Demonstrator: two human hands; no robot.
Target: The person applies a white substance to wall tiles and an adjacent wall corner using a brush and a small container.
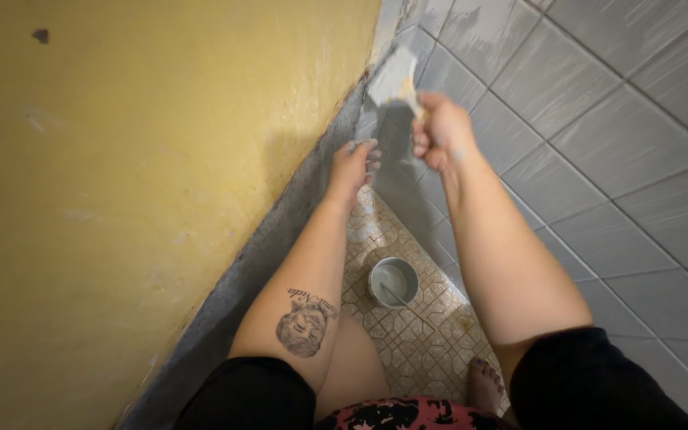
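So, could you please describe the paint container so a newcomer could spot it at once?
Start at the corner where the yellow wall meets the grey tiled wall, then look down to the patterned floor. The small round tub of pale grey paint stands there, the only container.

At my twelve o'clock the paintbrush [392, 80] is motion-blurred, its handle hidden inside my right hand [440, 131]; at six o'clock my bare foot [484, 388] is partly covered by the black sleeve [591, 382]

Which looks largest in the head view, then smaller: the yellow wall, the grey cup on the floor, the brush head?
1. Yellow wall, by far.
2 and 3. Grey cup and brush head look alike; their different distances from the camera make this order unsure.
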